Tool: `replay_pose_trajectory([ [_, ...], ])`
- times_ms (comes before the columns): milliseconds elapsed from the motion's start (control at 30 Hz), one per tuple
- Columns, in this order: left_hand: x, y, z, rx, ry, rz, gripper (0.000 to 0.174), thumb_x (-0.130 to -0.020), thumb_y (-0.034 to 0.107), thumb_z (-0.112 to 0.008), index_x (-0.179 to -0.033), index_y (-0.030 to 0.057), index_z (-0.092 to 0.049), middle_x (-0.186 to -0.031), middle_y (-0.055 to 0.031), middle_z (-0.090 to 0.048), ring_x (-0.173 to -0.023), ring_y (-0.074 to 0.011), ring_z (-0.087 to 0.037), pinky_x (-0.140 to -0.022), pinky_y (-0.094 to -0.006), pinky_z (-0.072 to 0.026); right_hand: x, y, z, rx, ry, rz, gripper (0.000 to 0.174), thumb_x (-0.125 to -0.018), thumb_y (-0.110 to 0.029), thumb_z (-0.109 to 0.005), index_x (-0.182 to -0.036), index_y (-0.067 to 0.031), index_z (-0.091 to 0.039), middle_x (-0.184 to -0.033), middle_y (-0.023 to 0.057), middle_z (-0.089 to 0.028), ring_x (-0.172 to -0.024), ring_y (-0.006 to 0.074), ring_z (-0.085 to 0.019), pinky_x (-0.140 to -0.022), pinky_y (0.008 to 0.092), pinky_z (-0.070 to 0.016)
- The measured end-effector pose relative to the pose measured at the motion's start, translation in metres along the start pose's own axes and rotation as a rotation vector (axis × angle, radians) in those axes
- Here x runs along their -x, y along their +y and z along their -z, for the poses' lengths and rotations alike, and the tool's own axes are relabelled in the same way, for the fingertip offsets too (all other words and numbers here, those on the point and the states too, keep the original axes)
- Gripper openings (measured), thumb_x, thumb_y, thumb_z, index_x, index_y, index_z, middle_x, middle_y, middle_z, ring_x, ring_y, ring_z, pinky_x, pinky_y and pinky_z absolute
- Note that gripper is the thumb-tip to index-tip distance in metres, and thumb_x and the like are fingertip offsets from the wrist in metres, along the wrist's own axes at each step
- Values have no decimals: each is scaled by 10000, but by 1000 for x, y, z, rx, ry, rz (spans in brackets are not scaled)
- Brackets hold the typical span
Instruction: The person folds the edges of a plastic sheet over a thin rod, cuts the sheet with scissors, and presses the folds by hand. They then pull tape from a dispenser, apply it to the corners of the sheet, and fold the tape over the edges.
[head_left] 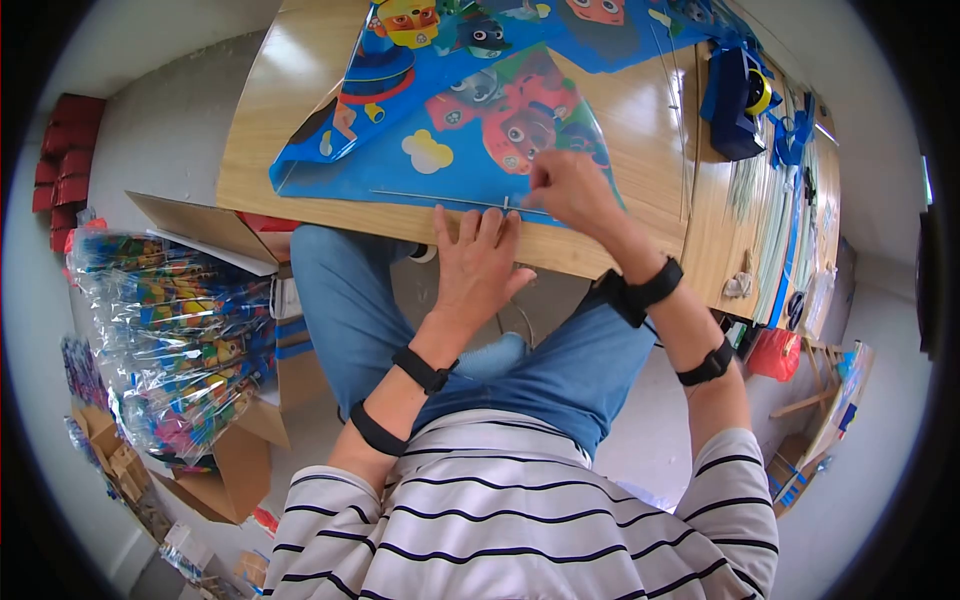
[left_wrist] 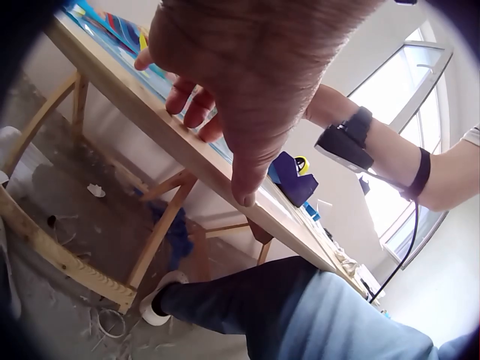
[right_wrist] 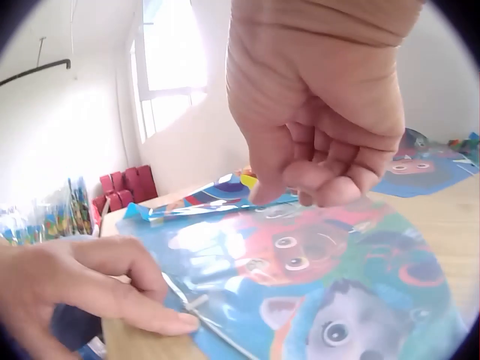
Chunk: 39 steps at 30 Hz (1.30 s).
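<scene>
A blue printed plastic sheet with cartoon faces lies along the table's near edge. A thin white rod runs along its near border, with a small white piece standing across it. My left hand rests its spread, fairly straight fingers on the table edge and sheet border, one fingertip beside the small piece. Just above the sheet, right of that piece, my right hand has curled fingers; nothing shows between them in the right wrist view.
A dark blue tape dispenser with yellow tape stands at the table's right, near bundled pale strips. Left of my legs, an open cardboard box stands by plastic-wrapped colourful packs. Red packages are stacked by the wall.
</scene>
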<state>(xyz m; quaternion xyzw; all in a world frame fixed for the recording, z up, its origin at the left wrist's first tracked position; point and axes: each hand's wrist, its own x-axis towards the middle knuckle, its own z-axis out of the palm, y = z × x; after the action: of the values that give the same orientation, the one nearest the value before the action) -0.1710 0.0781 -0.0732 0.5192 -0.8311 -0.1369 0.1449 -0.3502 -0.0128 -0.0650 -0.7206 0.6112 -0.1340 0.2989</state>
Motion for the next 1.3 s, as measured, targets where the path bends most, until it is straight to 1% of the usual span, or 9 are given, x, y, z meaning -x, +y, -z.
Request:
replay_pose_trajectory([
  [300,1,0,-2,-11,-20,4,757,-654,375,-845,-1297,89,-565,-1131,-56,-498,-1129,-265,-483,-1097,-672,-245,0,-8,-29,47,93,-286,258,-654,-212,-845,-732,-51,-660,-732,149,-682,-702,340,-663,-612,432,-500],
  [500,2,5,3,-27,-25,8,747,-666,375,-844,-1302,97,-568,-1151,-70,-505,-1156,-286,-477,-1101,-641,-240,0,15,-46,-139,348,-219,238,-753,-271,-734,-861,-59,-716,-825,188,-709,-810,392,-681,-714,451,-535],
  [633,2,8,1,-38,8,-40,746,-682,406,-831,-1308,96,-568,-1166,-88,-506,-1156,-312,-466,-1103,-621,-236,13,72,34,-428,623,-453,317,-779,-228,-733,-1016,-30,-663,-901,212,-699,-901,366,-672,-771,446,-510],
  [767,1,12,3,-69,-13,-37,747,-696,423,-820,-1308,79,-568,-1156,-96,-498,-1147,-321,-453,-1101,-618,-233,31,175,151,-117,1250,-625,441,-784,-227,-737,-1118,34,-617,-1024,274,-669,-977,427,-644,-882,469,-502],
  [833,1,14,3,-69,-6,-41,748,-694,418,-822,-1308,74,-571,-1144,-96,-493,-1133,-319,-448,-1105,-603,-232,37,191,193,-458,1168,-706,400,-828,-221,-724,-1120,29,-613,-1052,199,-653,-875,349,-671,-744,440,-562],
  [867,1,15,4,-72,-7,-38,748,-694,416,-824,-1308,71,-572,-1138,-96,-490,-1126,-318,-446,-1107,-596,-231,46,188,212,-746,993,-747,372,-847,-213,-713,-1114,26,-614,-1066,170,-639,-839,315,-675,-686,423,-580],
  [967,0,15,5,-60,-24,-41,742,-690,406,-827,-1301,64,-580,-1124,-93,-485,-1104,-311,-443,-1097,-559,-245,43,204,232,-999,836,-701,371,-852,-189,-718,-1132,2,-566,-992,170,-620,-746,269,-668,-634,418,-607],
  [1067,1,14,2,-21,-56,-11,751,-674,394,-844,-1300,81,-574,-1132,-82,-488,-1165,-303,-432,-1114,-622,-216,31,213,240,-876,728,-778,293,-844,-132,-710,-1060,4,-566,-960,159,-598,-707,272,-660,-632,437,-615],
  [1300,1,17,3,-32,-16,-55,743,-663,368,-852,-1286,60,-588,-1086,-81,-477,-1087,-290,-457,-1054,-559,-273,49,214,238,-1061,750,-570,179,-870,-74,-673,-954,67,-601,-941,178,-614,-734,306,-680,-624,430,-605],
])
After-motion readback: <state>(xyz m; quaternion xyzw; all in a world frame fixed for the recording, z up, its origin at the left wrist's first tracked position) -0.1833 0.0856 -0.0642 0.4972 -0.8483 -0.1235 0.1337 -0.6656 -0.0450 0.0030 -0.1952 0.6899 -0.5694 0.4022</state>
